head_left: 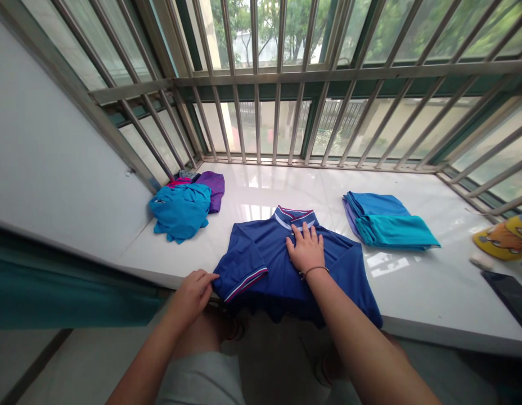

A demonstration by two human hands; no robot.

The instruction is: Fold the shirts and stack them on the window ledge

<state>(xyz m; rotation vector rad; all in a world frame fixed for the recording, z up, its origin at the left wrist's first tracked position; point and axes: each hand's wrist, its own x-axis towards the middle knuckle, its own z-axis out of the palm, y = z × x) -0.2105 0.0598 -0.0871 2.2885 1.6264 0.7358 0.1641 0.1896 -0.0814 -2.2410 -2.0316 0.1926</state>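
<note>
A dark blue polo shirt [278, 253] lies front side up on the white window ledge, its collar toward the window. Its lower part hangs over the ledge's near edge. At the shirt's left side, my left hand [194, 292] pinches the cloth by the sleeve, which has red and white trim at its cuff. My right hand [306, 250] rests flat on the chest just under the collar, fingers spread, with a thin bracelet at the wrist.
Crumpled blue and purple clothes [183, 208] are heaped at the left of the ledge [413, 287]. Folded blue and teal clothes [391, 222] lie to the right. Farther right are a yellow printed item [503, 236] and a dark phone [508, 298]. Metal bars [278, 124] line the window.
</note>
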